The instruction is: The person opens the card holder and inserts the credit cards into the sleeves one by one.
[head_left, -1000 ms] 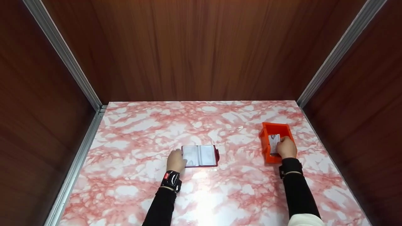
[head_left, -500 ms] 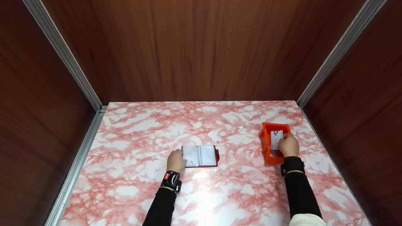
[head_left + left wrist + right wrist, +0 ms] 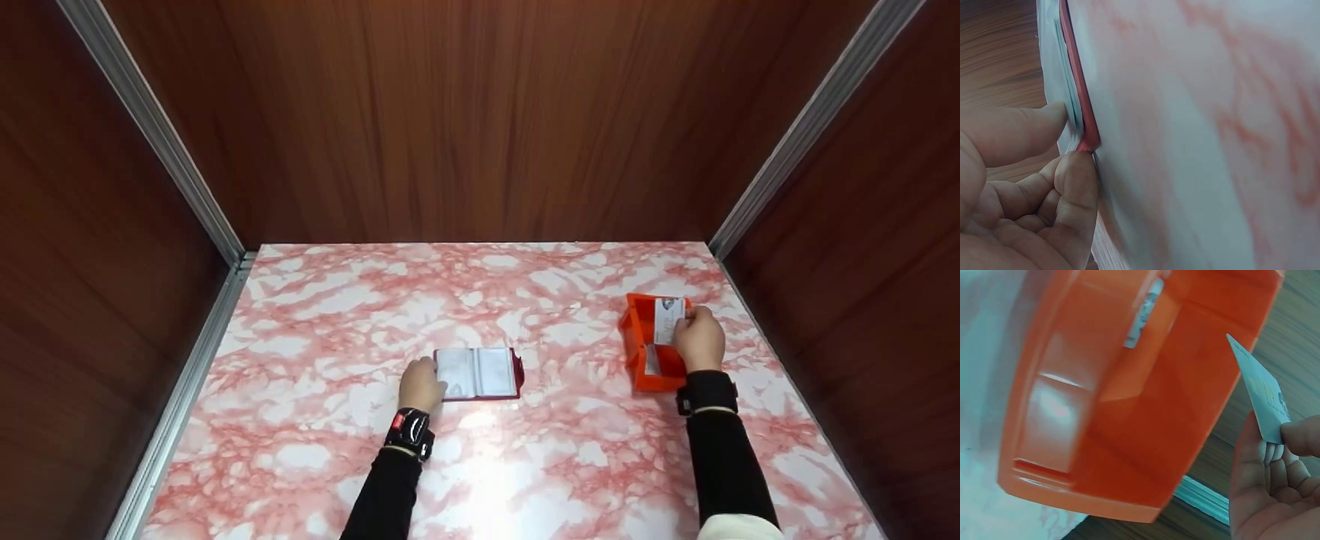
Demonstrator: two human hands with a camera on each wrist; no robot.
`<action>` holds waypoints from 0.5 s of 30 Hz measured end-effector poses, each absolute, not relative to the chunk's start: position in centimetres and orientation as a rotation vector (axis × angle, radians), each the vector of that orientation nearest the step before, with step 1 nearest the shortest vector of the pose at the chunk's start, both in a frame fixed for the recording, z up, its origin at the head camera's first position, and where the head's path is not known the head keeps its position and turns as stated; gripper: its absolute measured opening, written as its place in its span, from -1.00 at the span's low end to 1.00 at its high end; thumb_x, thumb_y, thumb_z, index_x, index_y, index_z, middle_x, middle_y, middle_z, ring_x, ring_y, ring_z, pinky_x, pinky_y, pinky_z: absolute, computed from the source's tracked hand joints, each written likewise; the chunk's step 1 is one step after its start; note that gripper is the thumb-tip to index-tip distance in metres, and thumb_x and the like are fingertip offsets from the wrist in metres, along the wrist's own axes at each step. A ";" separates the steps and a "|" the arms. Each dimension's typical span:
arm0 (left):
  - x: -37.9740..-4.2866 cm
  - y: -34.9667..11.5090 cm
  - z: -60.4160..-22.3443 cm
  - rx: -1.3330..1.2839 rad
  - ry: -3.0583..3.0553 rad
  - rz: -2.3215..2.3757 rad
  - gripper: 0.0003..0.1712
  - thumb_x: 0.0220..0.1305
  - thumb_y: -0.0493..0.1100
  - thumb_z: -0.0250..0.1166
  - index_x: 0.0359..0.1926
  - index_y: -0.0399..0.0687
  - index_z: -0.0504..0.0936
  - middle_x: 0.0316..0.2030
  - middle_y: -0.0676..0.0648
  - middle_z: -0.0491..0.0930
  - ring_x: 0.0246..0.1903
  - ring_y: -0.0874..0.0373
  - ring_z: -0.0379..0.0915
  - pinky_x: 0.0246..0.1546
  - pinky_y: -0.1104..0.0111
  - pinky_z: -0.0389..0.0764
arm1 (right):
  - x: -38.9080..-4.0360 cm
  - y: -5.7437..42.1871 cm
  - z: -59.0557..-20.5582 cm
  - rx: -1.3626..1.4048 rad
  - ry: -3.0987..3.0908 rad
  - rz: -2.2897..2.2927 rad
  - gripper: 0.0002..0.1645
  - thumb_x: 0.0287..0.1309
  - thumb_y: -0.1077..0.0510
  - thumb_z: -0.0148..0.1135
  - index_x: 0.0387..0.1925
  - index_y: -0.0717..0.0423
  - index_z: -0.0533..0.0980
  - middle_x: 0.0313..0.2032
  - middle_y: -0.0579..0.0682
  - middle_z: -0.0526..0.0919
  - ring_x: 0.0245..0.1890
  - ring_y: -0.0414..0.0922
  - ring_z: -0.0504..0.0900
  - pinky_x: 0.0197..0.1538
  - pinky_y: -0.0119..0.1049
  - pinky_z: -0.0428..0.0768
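Note:
An opened card holder [image 3: 496,370] with a red cover and clear sleeves lies flat on the table. My left hand [image 3: 420,385] pinches its left edge; in the left wrist view the thumb is on the sleeves and a finger at the red cover [image 3: 1081,95]. At the right, my right hand [image 3: 701,339] pinches a white card [image 3: 667,322] with grey print between thumb and fingers, held over the orange bin [image 3: 634,349]. The right wrist view shows this card [image 3: 1262,391] tilted and apart from the bin [image 3: 1151,410]. Another white card [image 3: 652,360] lies inside the bin.
The table [image 3: 337,315] has a pink-and-white marbled top. Brown wood-grain panels [image 3: 480,127] stand at its back and both sides, with grey metal rails [image 3: 795,135] along the corners.
My right hand has lifted the card up and to the right from inside the bin, uncovering another card there. The left hand and the card holder have stayed in place.

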State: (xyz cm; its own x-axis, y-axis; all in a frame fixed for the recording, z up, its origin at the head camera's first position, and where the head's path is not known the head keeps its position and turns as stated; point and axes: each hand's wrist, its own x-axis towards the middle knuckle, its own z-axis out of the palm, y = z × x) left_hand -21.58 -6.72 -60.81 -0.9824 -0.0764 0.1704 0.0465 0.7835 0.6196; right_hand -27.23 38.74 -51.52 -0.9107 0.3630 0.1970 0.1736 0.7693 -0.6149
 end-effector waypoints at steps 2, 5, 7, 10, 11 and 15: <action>-21.6 -6.7 -60.8 0.023 -2.790 -0.975 -0.77 -0.14 -0.37 0.45 -0.40 -0.35 0.59 -0.46 -0.22 0.55 -0.34 -0.22 0.52 -0.21 -0.02 0.51 | -27.3 38.6 -51.3 -0.392 -2.634 0.870 -0.72 0.26 0.30 -0.03 -0.10 0.46 0.43 -0.20 0.44 0.56 -0.17 0.35 0.52 0.00 0.16 0.42; -21.6 -6.7 -60.7 0.021 -2.786 -0.970 -0.78 -0.13 -0.38 0.45 -0.43 -0.34 0.58 -0.47 -0.22 0.55 -0.34 -0.22 0.52 -0.22 -0.02 0.51 | -27.3 38.3 -50.9 -0.366 -2.603 0.866 -0.72 0.27 0.30 -0.04 -0.10 0.46 0.44 -0.21 0.42 0.56 -0.18 0.34 0.52 -0.01 0.15 0.42; -21.5 -6.7 -60.7 0.018 -2.780 -0.966 -0.79 -0.14 -0.38 0.45 -0.45 -0.33 0.57 -0.48 -0.22 0.55 -0.35 -0.22 0.52 -0.24 -0.02 0.51 | -27.3 38.1 -50.7 -0.351 -2.584 0.864 -0.71 0.27 0.30 -0.04 -0.09 0.46 0.45 -0.21 0.42 0.57 -0.18 0.33 0.52 -0.01 0.15 0.42; -21.5 -6.6 -60.7 0.014 -2.771 -0.961 -0.78 -0.15 -0.39 0.46 -0.46 -0.33 0.57 -0.49 -0.22 0.55 -0.36 -0.22 0.52 -0.25 -0.02 0.51 | -27.3 37.7 -50.3 -0.338 -2.567 0.867 -0.71 0.27 0.31 -0.04 -0.08 0.46 0.45 -0.21 0.42 0.57 -0.19 0.32 0.53 -0.01 0.14 0.43; -21.5 -6.6 -60.7 0.015 -2.770 -0.963 -0.78 -0.15 -0.39 0.46 -0.46 -0.33 0.57 -0.49 -0.22 0.55 -0.36 -0.23 0.52 -0.24 -0.02 0.51 | -27.4 37.5 -50.1 -0.334 -2.560 0.870 -0.71 0.27 0.31 -0.03 -0.08 0.46 0.46 -0.22 0.41 0.57 -0.19 0.32 0.53 -0.01 0.14 0.43; -21.5 -6.6 -60.7 0.024 -2.777 -0.978 -0.78 -0.15 -0.39 0.46 -0.44 -0.34 0.58 -0.47 -0.23 0.55 -0.34 -0.24 0.52 -0.21 -0.02 0.52 | -27.4 36.8 -49.5 -0.314 -2.533 0.897 -0.71 0.26 0.31 -0.02 -0.09 0.46 0.46 -0.23 0.40 0.58 -0.19 0.31 0.53 -0.02 0.13 0.44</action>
